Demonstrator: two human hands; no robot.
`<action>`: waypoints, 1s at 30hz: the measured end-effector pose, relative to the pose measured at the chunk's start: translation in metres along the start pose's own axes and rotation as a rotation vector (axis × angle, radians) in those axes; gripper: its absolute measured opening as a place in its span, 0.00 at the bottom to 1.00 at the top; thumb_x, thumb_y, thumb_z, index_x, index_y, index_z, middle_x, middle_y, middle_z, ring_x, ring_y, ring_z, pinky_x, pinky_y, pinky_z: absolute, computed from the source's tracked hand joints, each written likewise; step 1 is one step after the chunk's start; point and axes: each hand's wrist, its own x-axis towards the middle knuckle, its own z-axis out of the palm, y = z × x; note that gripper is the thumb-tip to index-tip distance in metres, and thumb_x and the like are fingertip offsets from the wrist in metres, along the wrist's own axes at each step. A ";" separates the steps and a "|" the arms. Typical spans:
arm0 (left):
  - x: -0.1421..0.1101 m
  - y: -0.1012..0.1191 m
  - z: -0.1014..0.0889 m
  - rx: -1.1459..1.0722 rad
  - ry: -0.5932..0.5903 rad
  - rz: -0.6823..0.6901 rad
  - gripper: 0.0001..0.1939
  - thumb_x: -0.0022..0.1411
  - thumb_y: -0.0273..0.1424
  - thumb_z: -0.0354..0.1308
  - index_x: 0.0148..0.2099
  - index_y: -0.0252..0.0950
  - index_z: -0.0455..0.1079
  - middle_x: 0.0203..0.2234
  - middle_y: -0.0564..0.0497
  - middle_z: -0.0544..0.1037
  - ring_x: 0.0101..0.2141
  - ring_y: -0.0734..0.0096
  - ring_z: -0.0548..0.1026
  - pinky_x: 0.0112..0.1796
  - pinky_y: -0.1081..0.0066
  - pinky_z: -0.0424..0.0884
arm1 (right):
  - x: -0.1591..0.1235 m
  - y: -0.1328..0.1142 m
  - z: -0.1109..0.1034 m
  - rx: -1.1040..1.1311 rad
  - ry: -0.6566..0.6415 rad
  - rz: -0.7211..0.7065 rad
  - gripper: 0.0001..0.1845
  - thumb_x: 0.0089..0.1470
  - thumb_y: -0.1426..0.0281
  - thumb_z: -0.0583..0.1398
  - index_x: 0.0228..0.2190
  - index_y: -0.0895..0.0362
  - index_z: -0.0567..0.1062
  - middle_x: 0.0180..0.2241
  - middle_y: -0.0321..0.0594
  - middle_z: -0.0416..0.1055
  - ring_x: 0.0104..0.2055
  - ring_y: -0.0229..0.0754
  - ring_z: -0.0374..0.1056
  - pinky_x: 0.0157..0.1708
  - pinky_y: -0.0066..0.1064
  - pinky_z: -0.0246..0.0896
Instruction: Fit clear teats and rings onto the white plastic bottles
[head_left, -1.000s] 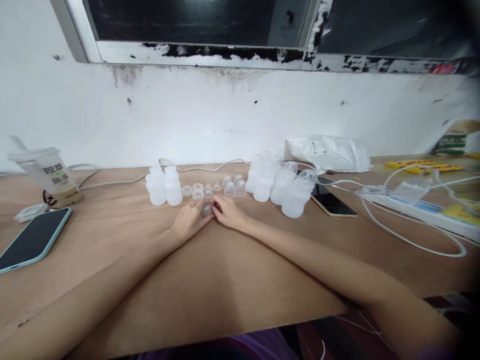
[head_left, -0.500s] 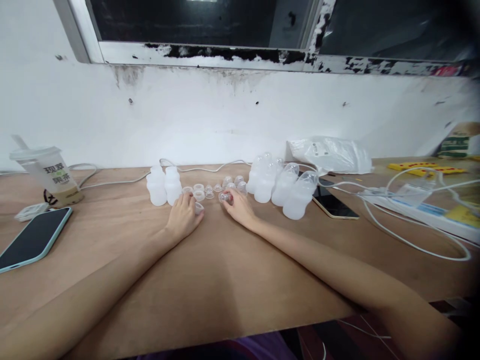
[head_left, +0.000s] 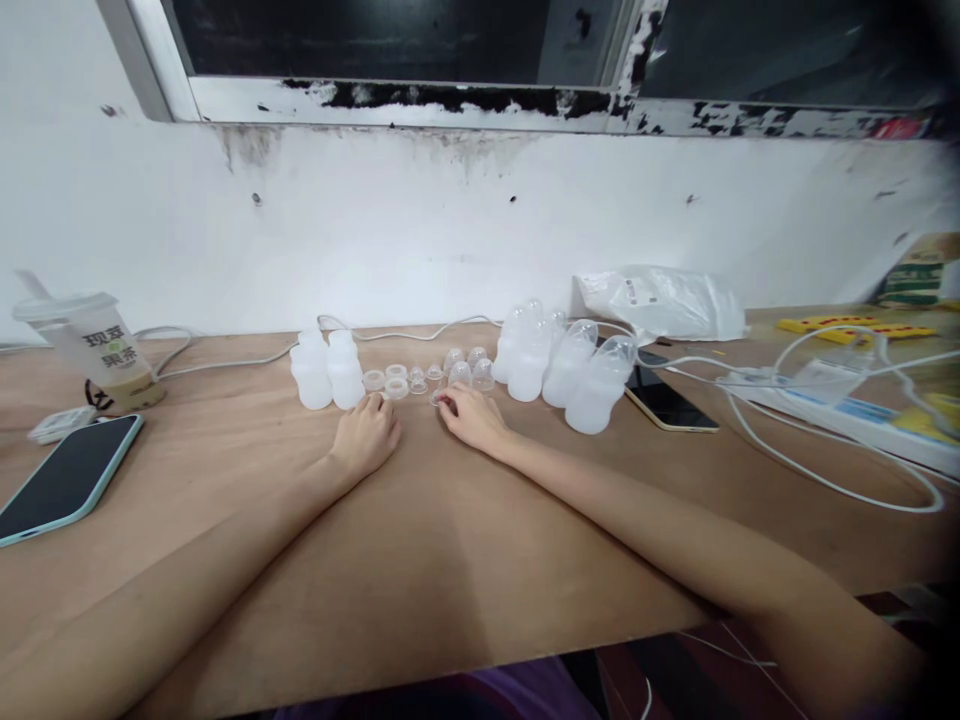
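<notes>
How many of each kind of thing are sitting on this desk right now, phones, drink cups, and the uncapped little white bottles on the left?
Phones: 2, a teal-cased phone at the left and a dark phone by the capped bottles.
Drink cups: 1, the lidded cup.
Uncapped white bottles: 2, just beyond the left hand.
Total: 5.

At the centre of the frame, the small bottles (head_left: pixel 322 370) are milky white, and the little caps (head_left: pixel 396 388) beside them are clear. The table (head_left: pixel 450 540) is light brown wood. At the left edge, the phone (head_left: pixel 64 478) has a black screen and a pale teal case. The cup (head_left: pixel 105 350) above it is frosted, with green print. The cables (head_left: pixel 825 470) at the right are white.
</notes>
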 end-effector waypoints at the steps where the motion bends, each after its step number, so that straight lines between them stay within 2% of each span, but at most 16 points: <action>1: 0.000 -0.001 0.001 -0.013 -0.006 -0.006 0.11 0.59 0.32 0.41 0.36 0.33 0.62 0.35 0.43 0.68 0.37 0.61 0.68 0.29 0.68 0.66 | 0.000 0.000 0.000 -0.018 -0.013 0.000 0.13 0.52 0.69 0.48 0.36 0.54 0.71 0.38 0.39 0.68 0.37 0.40 0.65 0.32 0.29 0.57; 8: 0.001 -0.002 0.004 -0.031 -0.017 -0.014 0.12 0.59 0.33 0.42 0.37 0.32 0.62 0.36 0.43 0.67 0.38 0.61 0.67 0.32 0.67 0.67 | 0.001 0.001 0.002 -0.117 -0.046 -0.008 0.15 0.53 0.69 0.48 0.39 0.54 0.70 0.39 0.41 0.67 0.39 0.44 0.65 0.31 0.32 0.58; 15: 0.001 -0.003 0.006 -0.014 -0.018 -0.022 0.12 0.59 0.34 0.42 0.39 0.33 0.62 0.38 0.43 0.66 0.39 0.61 0.67 0.33 0.67 0.67 | 0.001 0.003 0.003 -0.105 -0.055 -0.031 0.18 0.52 0.69 0.49 0.45 0.56 0.66 0.44 0.44 0.64 0.42 0.44 0.63 0.37 0.32 0.58; 30: 0.002 -0.002 0.006 -0.024 -0.043 -0.064 0.15 0.58 0.35 0.42 0.41 0.32 0.63 0.42 0.41 0.65 0.42 0.59 0.66 0.37 0.64 0.66 | 0.001 0.003 0.004 -0.089 -0.073 -0.086 0.16 0.52 0.71 0.49 0.42 0.56 0.67 0.44 0.43 0.64 0.42 0.43 0.64 0.39 0.33 0.58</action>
